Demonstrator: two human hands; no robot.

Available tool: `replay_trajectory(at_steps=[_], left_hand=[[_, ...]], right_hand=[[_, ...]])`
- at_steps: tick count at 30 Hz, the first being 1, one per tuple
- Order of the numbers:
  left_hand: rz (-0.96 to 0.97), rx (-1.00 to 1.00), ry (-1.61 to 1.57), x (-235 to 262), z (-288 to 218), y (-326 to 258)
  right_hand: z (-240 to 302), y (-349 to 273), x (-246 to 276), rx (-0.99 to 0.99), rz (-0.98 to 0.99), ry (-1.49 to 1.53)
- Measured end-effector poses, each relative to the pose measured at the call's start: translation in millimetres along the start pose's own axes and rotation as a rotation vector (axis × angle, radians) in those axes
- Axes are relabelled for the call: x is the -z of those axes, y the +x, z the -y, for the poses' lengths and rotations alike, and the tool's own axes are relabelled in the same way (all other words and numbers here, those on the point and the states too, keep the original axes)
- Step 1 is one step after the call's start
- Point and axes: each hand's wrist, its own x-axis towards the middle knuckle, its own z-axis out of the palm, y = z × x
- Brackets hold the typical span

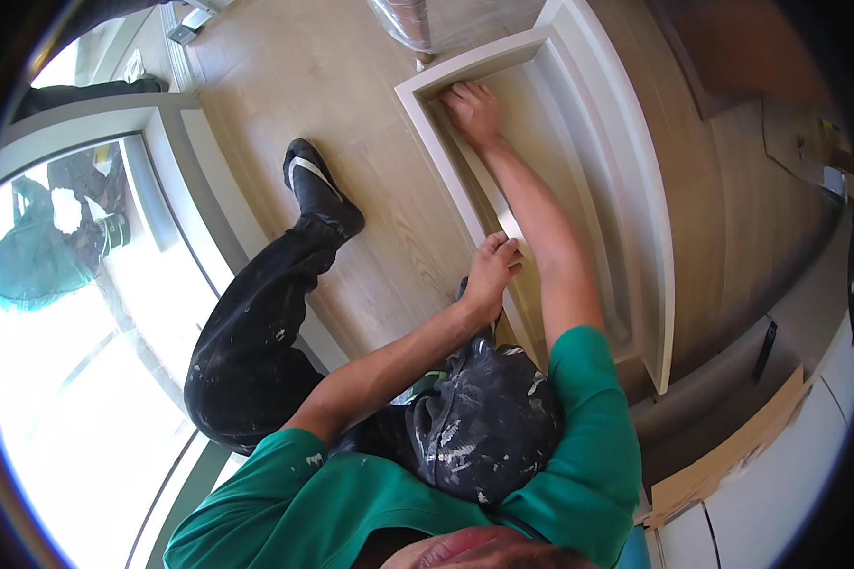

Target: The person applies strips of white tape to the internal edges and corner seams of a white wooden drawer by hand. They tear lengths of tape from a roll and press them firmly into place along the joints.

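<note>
A long, pale beige piece with raised edges, like a shallow frame or box (pixel 657 237), lies on the wood floor in front of me and to the right. Inside its far left corner, my right hand (pixel 472 112) presses curled fingers against the inner edge; what they hold, if anything, is hidden. Closer to me, my left hand (pixel 491 268) is closed in a pinch at the near part of the left rim. Too little shows to tell what is between those fingers. A bright, shiny patch (pixel 510 223) shows just past them, along the inner side.
On the left stands a glazed door or window frame (pixel 176 161) with bright light through it. My shoe (pixel 323 190) rests on the floor (pixel 389 199). A plastic-wrapped object (pixel 410 21) is at the far edge. Brown furniture (pixel 745 52) stands far right, with a cardboard strip (pixel 731 455) at near right.
</note>
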Motion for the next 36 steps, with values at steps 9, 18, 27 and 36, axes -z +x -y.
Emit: replay_trajectory(at_steps=[9,18,27,36], left_hand=[[0.024,0.001,0.016,1,4,6],[-0.033,-0.008,0.038,-9,1,0],[-0.034,0.14,0.04,-12,33,8],[-0.101,0.175,-0.004,-17,27,22]], right_hand=[[-13,-1,-14,0.089,0.033,-0.026],[0,-1,20,-0.14,0.103,0.326],[-9,11,12,-0.66,0.171,0.754],[-8,-4,-7,-0.602,0.226,0.715]])
